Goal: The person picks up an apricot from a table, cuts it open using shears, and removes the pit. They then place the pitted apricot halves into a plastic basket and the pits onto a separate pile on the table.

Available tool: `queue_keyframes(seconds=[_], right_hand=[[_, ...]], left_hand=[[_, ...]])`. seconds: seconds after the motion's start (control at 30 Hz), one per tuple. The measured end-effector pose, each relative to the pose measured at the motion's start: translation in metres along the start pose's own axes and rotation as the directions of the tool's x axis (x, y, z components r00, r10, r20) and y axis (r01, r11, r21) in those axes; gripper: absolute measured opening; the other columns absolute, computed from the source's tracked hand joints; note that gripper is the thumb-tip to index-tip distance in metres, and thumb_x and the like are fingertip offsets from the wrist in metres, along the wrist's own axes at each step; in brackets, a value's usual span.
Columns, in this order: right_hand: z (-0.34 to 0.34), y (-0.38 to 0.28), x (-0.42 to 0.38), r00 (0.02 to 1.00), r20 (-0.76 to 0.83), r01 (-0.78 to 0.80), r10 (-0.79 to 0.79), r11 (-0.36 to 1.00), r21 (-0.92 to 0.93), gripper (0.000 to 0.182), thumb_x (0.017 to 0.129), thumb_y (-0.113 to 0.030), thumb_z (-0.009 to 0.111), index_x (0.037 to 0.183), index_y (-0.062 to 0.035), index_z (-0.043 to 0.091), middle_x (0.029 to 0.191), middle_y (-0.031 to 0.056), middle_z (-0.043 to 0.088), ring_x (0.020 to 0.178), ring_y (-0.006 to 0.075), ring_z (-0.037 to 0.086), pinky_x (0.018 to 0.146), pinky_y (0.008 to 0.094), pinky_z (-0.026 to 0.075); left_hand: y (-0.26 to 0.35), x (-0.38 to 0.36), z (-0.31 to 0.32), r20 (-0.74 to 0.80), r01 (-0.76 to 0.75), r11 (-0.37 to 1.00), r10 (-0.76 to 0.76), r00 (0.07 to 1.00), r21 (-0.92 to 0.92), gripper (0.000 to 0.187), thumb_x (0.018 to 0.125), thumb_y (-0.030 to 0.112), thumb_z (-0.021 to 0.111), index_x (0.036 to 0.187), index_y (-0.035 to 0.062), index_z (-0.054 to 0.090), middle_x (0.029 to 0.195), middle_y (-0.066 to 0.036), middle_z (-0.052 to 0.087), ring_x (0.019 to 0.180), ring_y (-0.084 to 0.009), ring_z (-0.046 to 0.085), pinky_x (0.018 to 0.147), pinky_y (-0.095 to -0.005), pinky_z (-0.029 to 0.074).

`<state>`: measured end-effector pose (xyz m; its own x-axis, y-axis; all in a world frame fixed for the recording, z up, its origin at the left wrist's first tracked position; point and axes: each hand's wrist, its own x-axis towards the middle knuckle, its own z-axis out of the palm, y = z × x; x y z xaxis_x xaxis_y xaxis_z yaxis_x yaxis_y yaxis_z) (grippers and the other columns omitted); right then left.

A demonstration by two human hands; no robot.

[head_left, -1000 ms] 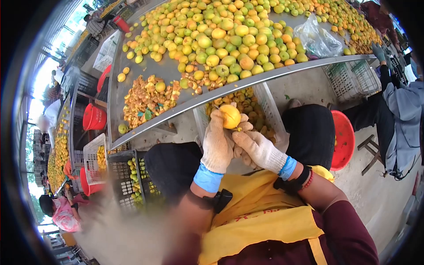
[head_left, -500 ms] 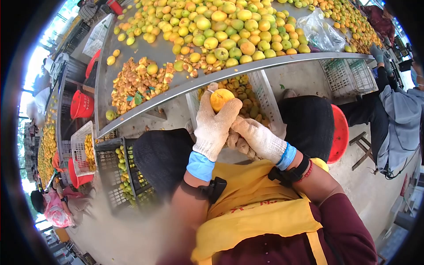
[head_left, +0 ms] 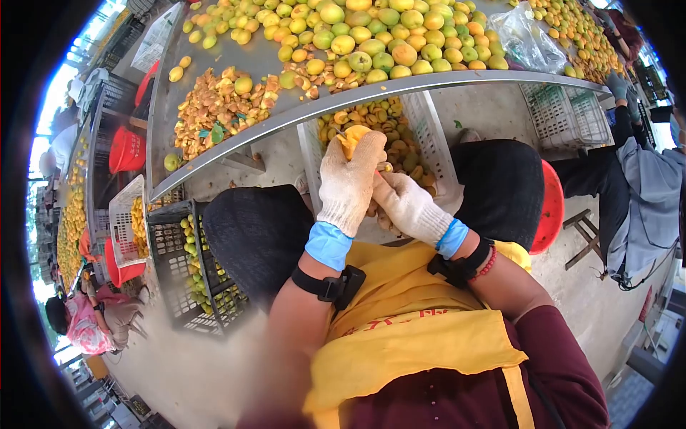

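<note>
Surface [head_left: 207,58] across upper frame, bearing heap of yellow-green fruit [head_left: 371,36]. White crate [head_left: 434,143] below its edge, upper centre, holding fruit. Left hand [head_left: 346,182] grasping yellow fruit [head_left: 351,139], upper centre, partly hidden. Right hand [head_left: 414,206] curled just beside, contents unclear.

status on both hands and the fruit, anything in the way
Left hand holding orange fruit, partly covered. Right hand close beside, grip unclear. Table edge just beyond; no obstruction seen between hands and fruit.
</note>
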<state>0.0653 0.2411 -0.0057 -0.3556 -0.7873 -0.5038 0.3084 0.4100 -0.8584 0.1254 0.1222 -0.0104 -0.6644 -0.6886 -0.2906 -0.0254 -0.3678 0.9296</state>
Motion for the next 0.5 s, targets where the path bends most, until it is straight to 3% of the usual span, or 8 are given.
queue_keyframes(seconds=[0.13,0.2,0.27,0.33,0.37,0.4,0.47,0.5], right_hand=[[-0.009,-0.010,-0.006,0.988,0.103,-0.126,0.117,0.989,0.083,0.055,0.100,-0.061,0.054,0.086,-0.0088,0.064,0.067,-0.0010,0.057,0.049,0.0085,0.051,0.043,0.0236,0.038],[-0.016,-0.014,-0.011,0.968,0.178,-0.205,0.179,0.968,0.144,0.052,0.101,-0.059,0.055,0.087,-0.0089,0.064,0.069,-0.0012,0.058,0.050,0.0081,0.052,0.043,0.0237,0.038],[-0.014,-0.016,-0.023,0.988,0.098,-0.132,0.122,0.987,0.097,0.045,0.100,-0.053,0.059,0.087,-0.0097,0.064,0.069,-0.0024,0.057,0.051,0.0070,0.052,0.043,0.0234,0.037],[-0.012,-0.015,-0.033,0.998,0.028,-0.049,0.047,0.996,0.079,0.031,0.099,-0.040,0.068,0.087,-0.0110,0.063,0.067,-0.0035,0.057,0.052,0.0058,0.052,0.044,0.0234,0.037],[-0.016,-0.007,-0.038,0.999,0.009,-0.031,0.031,0.996,0.082,0.030,0.099,-0.038,0.069,0.087,-0.0109,0.064,0.068,-0.0030,0.058,0.051,0.0059,0.052,0.043,0.0235,0.038],[-0.021,-0.001,-0.045,1.000,-0.011,-0.016,0.017,0.996,0.086,0.029,0.099,-0.037,0.069,0.087,-0.0109,0.064,0.068,-0.0025,0.060,0.050,0.0060,0.052,0.042,0.0235,0.039],[-0.036,-0.002,-0.062,0.961,-0.269,-0.031,0.058,0.994,0.103,0.028,0.099,-0.037,0.070,0.088,-0.0113,0.066,0.070,-0.0009,0.064,0.047,0.0063,0.052,0.039,0.0233,0.040],[-0.054,0.004,-0.060,0.958,-0.285,0.031,0.015,0.987,0.158,0.030,0.099,-0.041,0.069,0.093,-0.0120,0.067,0.072,0.0005,0.066,0.047,0.0063,0.052,0.039,0.0228,0.040]], left_hand=[[0.007,-0.004,-0.002,0.028,0.077,0.997,-0.077,0.997,-0.009,0.039,0.099,0.029,0.068,0.122,-0.0012,0.060,0.098,-0.014,0.069,0.082,-0.0223,0.071,0.072,-0.0346,0.062],[0.010,-0.005,0.002,0.109,0.031,0.987,-0.013,0.994,-0.159,0.040,0.095,0.029,0.076,0.119,-0.0006,0.063,0.097,-0.010,0.069,0.079,-0.0184,0.070,0.069,-0.0313,0.060],[0.003,-0.002,0.002,0.151,-0.033,0.974,0.068,0.986,-0.222,0.048,0.097,0.037,0.073,0.125,-0.0004,0.061,0.096,-0.010,0.069,0.080,-0.0197,0.071,0.069,-0.0324,0.061],[0.007,0.003,-0.005,0.137,0.025,0.948,0.020,0.990,-0.317,0.055,0.099,0.044,0.067,0.129,-0.0006,0.059,0.097,-0.011,0.069,0.079,-0.0217,0.072,0.070,-0.0348,0.062],[0.006,0.009,-0.006,0.080,-0.069,0.940,0.101,0.992,-0.334,0.057,0.101,0.048,0.063,0.130,-0.0007,0.058,0.100,-0.011,0.067,0.076,-0.0229,0.073,0.069,-0.0353,0.063],[0.010,0.011,-0.010,0.009,-0.081,0.938,0.089,0.996,-0.336,0.055,0.100,0.046,0.064,0.128,-0.0008,0.058,0.102,-0.010,0.066,0.074,-0.0219,0.072,0.067,-0.0347,0.064],[0.012,0.015,-0.024,-0.069,-0.158,0.932,0.143,0.987,-0.326,0.054,0.100,0.045,0.065,0.128,-0.0009,0.058,0.101,-0.009,0.065,0.079,-0.0206,0.072,0.066,-0.0328,0.064],[0.012,0.017,-0.031,-0.069,-0.126,0.969,0.113,0.991,-0.212,0.053,0.100,0.044,0.067,0.128,-0.0003,0.059,0.104,-0.008,0.068,0.086,-0.0212,0.073,0.071,-0.0342,0.063]])
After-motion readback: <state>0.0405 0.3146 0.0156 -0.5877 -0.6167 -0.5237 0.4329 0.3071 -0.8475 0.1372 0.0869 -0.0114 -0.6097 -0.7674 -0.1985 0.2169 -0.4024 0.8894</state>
